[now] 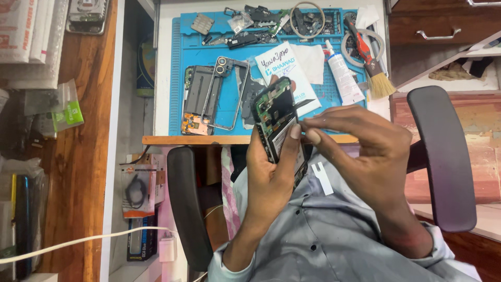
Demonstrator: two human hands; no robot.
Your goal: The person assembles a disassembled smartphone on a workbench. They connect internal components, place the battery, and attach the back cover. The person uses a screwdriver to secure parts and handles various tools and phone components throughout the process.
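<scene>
Head view: left hand [271, 175] grips opened phone [279, 125], long axis pointing away; right hand [365, 149] fingers pinch its edge.

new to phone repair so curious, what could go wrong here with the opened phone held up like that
The opened phone is held in the left hand above the lap, not over the blue mat; a slip could drop it off the table. The right hand pinches something thin at its exposed board; a hard tug might tear it. Loose small parts lie near the mat's far edge and could get knocked or lost.
</scene>
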